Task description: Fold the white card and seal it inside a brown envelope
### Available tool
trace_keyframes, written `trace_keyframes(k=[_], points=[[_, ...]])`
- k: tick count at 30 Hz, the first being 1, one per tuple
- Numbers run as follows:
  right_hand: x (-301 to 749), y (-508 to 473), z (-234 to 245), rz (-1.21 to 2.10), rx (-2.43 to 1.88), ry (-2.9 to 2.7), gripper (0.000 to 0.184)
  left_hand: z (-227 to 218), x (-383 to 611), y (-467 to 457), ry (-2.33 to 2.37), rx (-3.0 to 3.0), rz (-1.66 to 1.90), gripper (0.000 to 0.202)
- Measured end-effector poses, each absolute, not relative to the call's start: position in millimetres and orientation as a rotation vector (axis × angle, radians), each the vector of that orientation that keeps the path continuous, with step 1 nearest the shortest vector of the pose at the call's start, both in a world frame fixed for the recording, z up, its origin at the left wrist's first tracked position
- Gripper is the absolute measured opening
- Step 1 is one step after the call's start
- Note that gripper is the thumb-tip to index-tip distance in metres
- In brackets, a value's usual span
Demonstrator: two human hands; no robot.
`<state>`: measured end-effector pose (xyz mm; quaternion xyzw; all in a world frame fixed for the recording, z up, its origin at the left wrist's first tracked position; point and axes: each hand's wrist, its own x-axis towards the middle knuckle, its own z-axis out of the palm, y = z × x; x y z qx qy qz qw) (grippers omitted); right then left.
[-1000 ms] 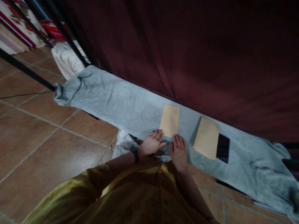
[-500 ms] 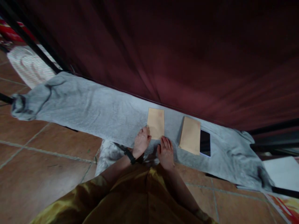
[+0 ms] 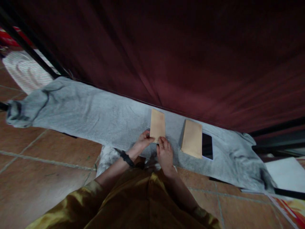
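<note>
A tan paper envelope (image 3: 157, 123) with a faint reddish mark near its top right lies in front of me, its near edge between my hands. My left hand (image 3: 145, 139) grips its lower left corner, thumb on top and fingers underneath. At the lower right corner, my right hand (image 3: 165, 149) pinches the near edge with its fingertips. A thick stack of similar envelopes (image 3: 192, 139) rests to the right. Touching the stack's right side is a phone (image 3: 207, 145) with a dark screen.
A grey cloth (image 3: 107, 111) covers the long narrow surface. Behind it hangs a dark red curtain (image 3: 166, 57). Black metal bars (image 3: 35, 41) stand at the left, with striped fabric (image 3: 28, 70) beyond. Tiled floor (image 3: 59, 181) shows below, and a white board (image 3: 286, 173) lies at the right.
Both hands have closed on the envelope's near edge, the left with its fingers going under it. The envelope now looks narrower and slightly tilted. The whole view has shifted slightly.
</note>
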<state>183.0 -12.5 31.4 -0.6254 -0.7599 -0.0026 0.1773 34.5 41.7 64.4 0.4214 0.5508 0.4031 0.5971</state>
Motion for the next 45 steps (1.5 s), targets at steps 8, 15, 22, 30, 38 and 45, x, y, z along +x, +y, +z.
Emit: trace_keyframes(k=[8,15,22,30,38,45], points=[[192.2,15.5,56.3,0.427,-1.647,-1.602,0.031,85.5,42.4,42.6,1.172,0.798,1.024,0.053],[178.2,16.6,44.7,1.184,-1.23,-0.617,0.022,58.7,45.8,32.8,1.186,0.763,0.889,0.056],[182.4,-1.7,30.8,1.487,-1.098,-0.525,0.024,50.6,46.0,30.7,1.139,0.806,0.878,0.052],[212.0,-19.6,28.7,1.157,-1.583,-1.35,0.032,42.6,33.7,43.6,1.419,1.047,0.668,0.044],[203.8,-23.9,24.3,0.239,-1.52,-2.284,0.047,48.2,29.7,32.1,1.794,1.537,0.614,0.035],[202.5,-23.9,9.0,0.164,-1.545,-2.311,0.043,52.4,55.1,39.4,1.296,2.23,0.678,0.042]])
